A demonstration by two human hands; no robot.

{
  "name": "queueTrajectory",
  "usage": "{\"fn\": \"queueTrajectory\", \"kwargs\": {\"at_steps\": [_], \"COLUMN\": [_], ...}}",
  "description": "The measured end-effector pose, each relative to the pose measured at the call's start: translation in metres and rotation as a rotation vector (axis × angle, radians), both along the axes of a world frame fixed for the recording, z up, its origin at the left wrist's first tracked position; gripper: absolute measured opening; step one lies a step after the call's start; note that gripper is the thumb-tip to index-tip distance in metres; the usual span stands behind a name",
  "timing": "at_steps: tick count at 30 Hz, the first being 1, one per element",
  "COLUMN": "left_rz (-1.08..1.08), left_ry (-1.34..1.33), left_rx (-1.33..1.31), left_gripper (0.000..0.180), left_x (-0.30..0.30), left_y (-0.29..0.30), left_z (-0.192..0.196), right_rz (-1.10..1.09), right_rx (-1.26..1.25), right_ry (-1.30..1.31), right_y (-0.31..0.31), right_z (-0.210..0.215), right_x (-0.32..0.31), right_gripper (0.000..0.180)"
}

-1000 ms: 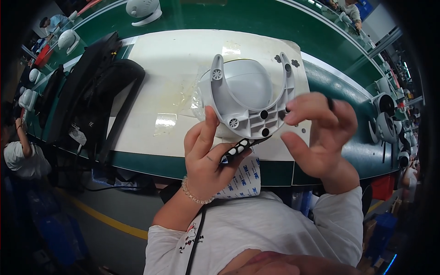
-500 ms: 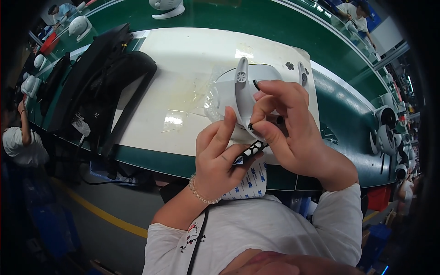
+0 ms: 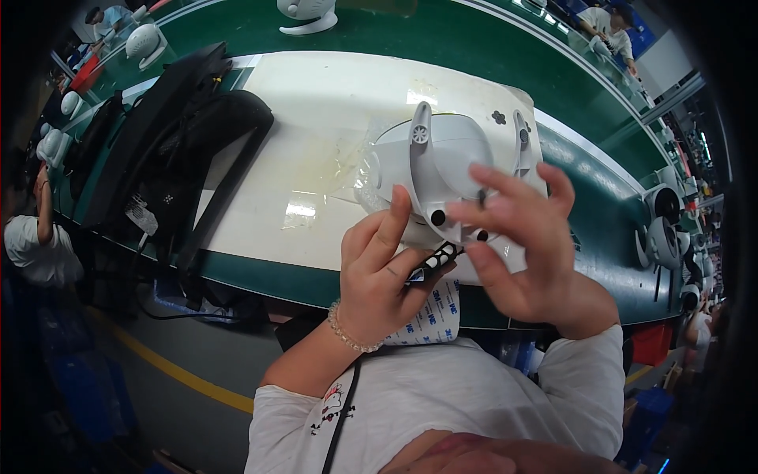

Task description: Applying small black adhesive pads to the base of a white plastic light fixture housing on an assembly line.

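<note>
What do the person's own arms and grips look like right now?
The left sleeve and right sleeve are short, white. The left grip is gloveless, with a pale beaded bracelet at the wrist; the right grip is gloveless too. A black cord and a cartoon print show near the left sleeve.

Wht curved base (image 3: pixel 423 170), upturned, blk dots (image 3: pixel 438 217)

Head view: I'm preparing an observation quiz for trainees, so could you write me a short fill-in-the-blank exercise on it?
1. The person's ____ hand holds the black strip with white spots.
2. The round pads on the white curved base are ____ in colour.
3. The pale board lies on a table whose surface is ____.

Missing words: left; black; green.
</note>
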State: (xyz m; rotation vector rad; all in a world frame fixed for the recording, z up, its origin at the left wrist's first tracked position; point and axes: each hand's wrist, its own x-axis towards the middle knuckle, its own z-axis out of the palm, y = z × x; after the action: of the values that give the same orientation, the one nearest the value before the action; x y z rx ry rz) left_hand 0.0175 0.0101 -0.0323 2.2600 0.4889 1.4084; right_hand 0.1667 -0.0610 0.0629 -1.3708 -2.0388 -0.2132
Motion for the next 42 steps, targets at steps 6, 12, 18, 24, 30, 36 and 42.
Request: {"fn": "queueTrajectory", "kwargs": {"at_steps": [6, 12, 18, 24, 30, 36, 42], "left_rz": [-0.011, -0.020, -0.017, -0.010, 0.011, -0.010, -0.091], "left_ry": [0.030, 0.023, 0.028, 0.030, 0.022, 0.000, -0.026], "left_rx": [-0.052, -0.043, -0.043, -0.047, -0.008, -0.062, -0.162], "left_gripper": [0.021, 0.022, 0.021, 0.020, 0.019, 0.021, 0.026], "left_x": [0.000, -0.001, -0.002, 0.000, -0.001, -0.003, -0.018], "left_y": [-0.002, -0.002, -0.001, -0.002, 0.001, -0.001, 0.002], "left_z": [0.002, 0.002, 0.002, 0.001, 0.001, 0.002, 0.009], "right_rz": [-0.019, 0.032, -0.010, -0.104, -0.216, -0.063, 0.050], "right_rx": [-0.084, -0.197, 0.061, 0.161, 0.155, -0.671, -0.363], "right_ry": [0.206, 0.272, -0.031, -0.384, -0.123, 1.188, 1.396], "right_y": [0.045, 0.063, 0.062, 0.046, 0.040, 0.027, 0.064], "right_z": [0.019, 0.016, 0.013, 0.020, 0.013, -0.017, 0.000], "right_x": [0.014, 0.013, 0.012, 0.004, 0.036, 0.062, 0.118], "right_gripper": [0.009, 0.009, 0.011, 0.020, 0.039, 0.030, 0.022]}}
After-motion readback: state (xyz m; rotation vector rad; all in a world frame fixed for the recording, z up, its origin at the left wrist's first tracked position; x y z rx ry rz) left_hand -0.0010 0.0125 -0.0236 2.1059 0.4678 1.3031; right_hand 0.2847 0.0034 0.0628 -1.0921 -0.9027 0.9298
